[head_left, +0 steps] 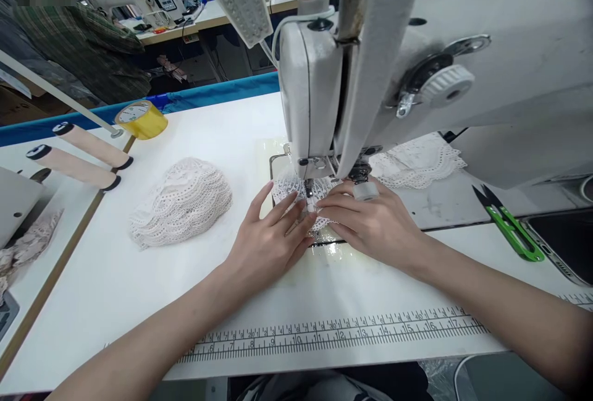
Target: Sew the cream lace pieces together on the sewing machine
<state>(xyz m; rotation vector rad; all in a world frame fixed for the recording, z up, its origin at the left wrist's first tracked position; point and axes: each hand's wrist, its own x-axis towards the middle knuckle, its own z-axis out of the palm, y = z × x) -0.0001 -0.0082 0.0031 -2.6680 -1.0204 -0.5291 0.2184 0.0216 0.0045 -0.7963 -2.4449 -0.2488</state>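
Observation:
White lace fabric point(290, 186) lies beneath the needle and presser foot point(309, 189) of a white sewing machine point(308, 92). My left hand point(273, 234) rests on the lace's left and front side, palm down, its fingers spread. On the other side, my right hand point(373, 219) has its fingers close together, with the tips pressing the lace beside the foot. The fingertips of both hands nearly meet in front of the needle. Part of the lace is hidden under the hands and the machine head.
A lace pile point(183, 203) sits at left, more lace point(417, 160) behind my right hand. Green thread snips point(512, 228) and a phone point(565, 243) lie right. Yellow tape point(141, 120) and thread cones point(74, 166) stand back left. A person point(78, 49) works beyond the blue edge.

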